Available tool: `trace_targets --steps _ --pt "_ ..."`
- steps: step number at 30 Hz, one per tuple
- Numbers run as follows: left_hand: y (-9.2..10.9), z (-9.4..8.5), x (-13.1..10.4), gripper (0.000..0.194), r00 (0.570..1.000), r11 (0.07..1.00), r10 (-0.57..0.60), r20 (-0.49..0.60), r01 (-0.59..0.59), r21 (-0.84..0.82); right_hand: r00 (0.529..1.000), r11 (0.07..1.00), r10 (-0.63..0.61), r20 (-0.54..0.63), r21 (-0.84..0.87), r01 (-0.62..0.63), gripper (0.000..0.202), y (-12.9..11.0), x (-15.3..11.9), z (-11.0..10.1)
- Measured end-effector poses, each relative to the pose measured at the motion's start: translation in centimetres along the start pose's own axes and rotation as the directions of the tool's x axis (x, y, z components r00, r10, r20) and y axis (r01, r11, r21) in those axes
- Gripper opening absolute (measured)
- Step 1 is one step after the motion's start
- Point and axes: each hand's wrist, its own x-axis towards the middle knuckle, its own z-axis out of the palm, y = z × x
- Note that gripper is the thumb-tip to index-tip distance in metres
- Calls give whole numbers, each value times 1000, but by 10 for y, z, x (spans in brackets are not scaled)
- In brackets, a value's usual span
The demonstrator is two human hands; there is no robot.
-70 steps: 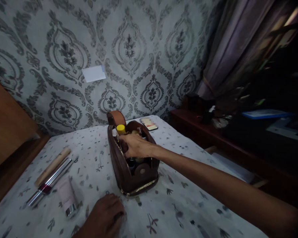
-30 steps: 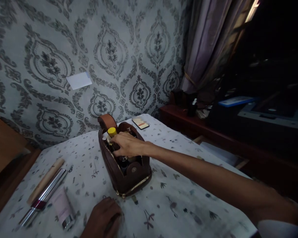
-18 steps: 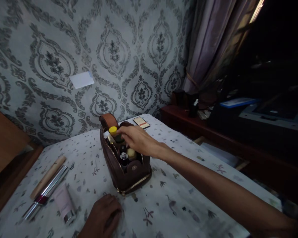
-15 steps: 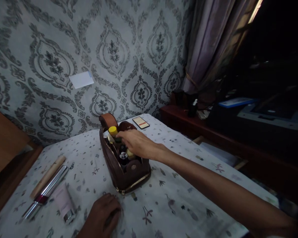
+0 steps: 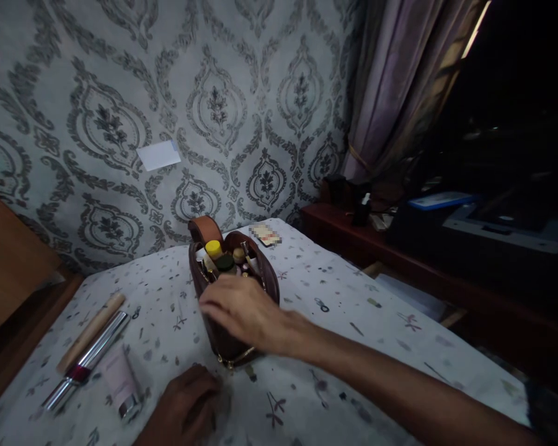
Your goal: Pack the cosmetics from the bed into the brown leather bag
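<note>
An open brown zip bag (image 5: pixel 272 272) stands on the patterned sheet (image 5: pixel 335 285), filled with small bottles and tubes, among them one with a yellow cap (image 5: pixel 213 249) and one with a dark lid (image 5: pixel 225 263). My right hand (image 5: pixel 244 310) is over the near half of the bag, slightly blurred; its fingertips are hidden, so any held item cannot be made out. On the sheet in front of the bag rests my left hand (image 5: pixel 186 396), fingers curled, with nothing visible in it. Left of it lie a pink tube (image 5: pixel 121 381), a silver tube (image 5: pixel 93 350) and a beige tube (image 5: pixel 90 331).
A phone (image 5: pixel 266 235) lies on the sheet behind the bag. The patterned wall (image 5: pixel 214 111) closes off the back. At right stands a dark red wooden surface (image 5: pixel 325 217) with a small bottle (image 5: pixel 363 210). A wooden panel (image 5: pixel 13 266) is at far left.
My right hand has moved from the bag's middle toward its near end, uncovering the items at the back. My left hand has shifted slightly left. The view has tilted a little.
</note>
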Motion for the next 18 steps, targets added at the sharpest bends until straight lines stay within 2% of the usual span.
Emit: trace_targets --steps 2,4,7,9,11,14,16,18 --pt "-3 -6 -3 17 1000 1000 -28 -1 28 9 988 989 -150 40 24 149 21 -15 -7 15" --pt "-11 -11 -8 20 998 998 -42 -51 45 52 966 969 -248 74 15 248 26 -28 -12 31" --pt "-27 -22 -19 28 975 985 -9 -222 47 167 942 943 -330 68 62 326 28 -42 -16 54" --pt "-37 -34 -25 32 959 971 -16 -282 83 224 934 931 -348 76 144 336 28 -49 -16 68" --pt "-48 -47 -32 32 946 949 -104 -308 187 253 944 933 -312 107 221 284 31 -53 -15 81" --pt "-68 -66 -45 33 900 892 -226 -372 345 291 970 951 -172 175 285 117 29 -55 -12 104" --pt "-87 -74 -59 33 864 844 -305 -400 440 306 971 948 -68 230 317 -8 22 -54 -8 122" --pt "-107 -76 -74 34 832 810 -336 -442 494 315 959 924 34 283 356 -138 19 -55 -1 140"
